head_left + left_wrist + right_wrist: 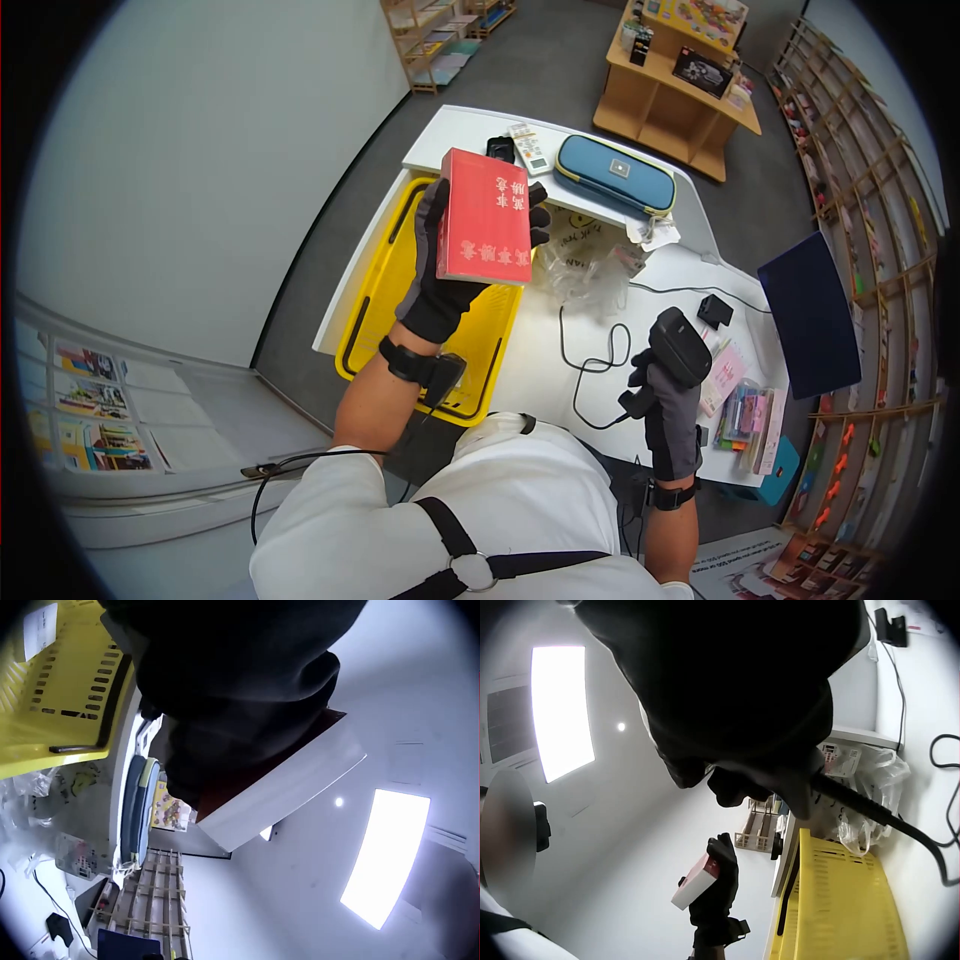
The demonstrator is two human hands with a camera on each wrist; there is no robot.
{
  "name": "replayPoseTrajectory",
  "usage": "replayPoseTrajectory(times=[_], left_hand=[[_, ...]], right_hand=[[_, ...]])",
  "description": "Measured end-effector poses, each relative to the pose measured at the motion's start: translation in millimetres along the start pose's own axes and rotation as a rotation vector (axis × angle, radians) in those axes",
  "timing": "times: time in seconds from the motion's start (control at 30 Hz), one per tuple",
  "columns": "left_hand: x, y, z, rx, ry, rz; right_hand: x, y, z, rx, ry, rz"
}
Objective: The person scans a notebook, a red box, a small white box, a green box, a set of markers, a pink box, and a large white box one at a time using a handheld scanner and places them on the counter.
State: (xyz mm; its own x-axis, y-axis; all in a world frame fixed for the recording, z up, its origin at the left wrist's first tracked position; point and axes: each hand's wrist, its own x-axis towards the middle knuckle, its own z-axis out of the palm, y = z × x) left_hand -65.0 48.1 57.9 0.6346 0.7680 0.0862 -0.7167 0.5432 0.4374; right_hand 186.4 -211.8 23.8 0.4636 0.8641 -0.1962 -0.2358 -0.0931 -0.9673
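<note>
In the head view my gloved left hand (446, 300) grips a red box (484, 220) printed with pale Chinese characters, held up over a yellow basket (490, 350). Its fingers wrap the far edge. From the left wrist, the white side of the box (289, 784) shows below the dark glove (240, 697). On the right, my gloved right hand (670, 410) holds a black handheld barcode scanner (682, 345), its cable (598, 425) running out from the lower end of the grip. The right wrist view shows the back-lit glove (735, 682) with that cable (877, 814) leaving it.
A teal zip case (615, 172), a calculator (530, 148) and a clear plastic bag (590, 275) lie on the white counter (545, 345). Pens (738, 412), a small black box (715, 311) and a dark screen (810, 315) stand at right.
</note>
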Motion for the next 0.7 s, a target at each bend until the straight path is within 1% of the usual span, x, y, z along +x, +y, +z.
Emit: replayPoseTrajectory(times=[0.07, 0.13, 0.17, 0.33, 0.43, 0.47, 0.53, 0.63, 0.7], left_hand=[[2.9, -14.5, -3.6, -0.034, -0.016, 0.005], [5.9, -26.1, -5.4, -0.080, -0.102, 0.011], [6.6, -31.5, -4.8, -0.104, -0.144, 0.012], [4.1, -52.6, -2.0, -0.074, -0.178, -0.008], [4.8, -57.4, -3.1, -0.185, -0.320, -0.084], [4.0, -58.8, -2.6, -0.185, -0.318, -0.085], [2.3, -61.0, 0.1, -0.151, -0.253, -0.096], [3.6, -62.0, -10.7, -0.125, -0.208, -0.122], [6.0, -61.3, -14.5, -0.111, -0.186, -0.165]], right_hand=[[-3.6, -13.5, 9.0, 0.065, -0.022, 0.019], [-2.8, -16.2, 8.1, 0.100, -0.024, 0.024], [-2.3, -14.4, 5.9, 0.074, -0.040, 0.026], [-8.1, -19.1, -0.2, -0.007, -0.087, 0.046], [-12.0, -17.6, -1.6, -0.017, -0.111, 0.046], [-12.6, -16.8, -3.0, -0.018, -0.125, 0.031], [-11.4, -14.6, -7.9, -0.020, -0.141, 0.016], [-9.7, -6.4, -19.7, -0.149, -0.209, 0.018], [-12.6, -10.9, -10.6, -0.142, -0.217, -0.006]])
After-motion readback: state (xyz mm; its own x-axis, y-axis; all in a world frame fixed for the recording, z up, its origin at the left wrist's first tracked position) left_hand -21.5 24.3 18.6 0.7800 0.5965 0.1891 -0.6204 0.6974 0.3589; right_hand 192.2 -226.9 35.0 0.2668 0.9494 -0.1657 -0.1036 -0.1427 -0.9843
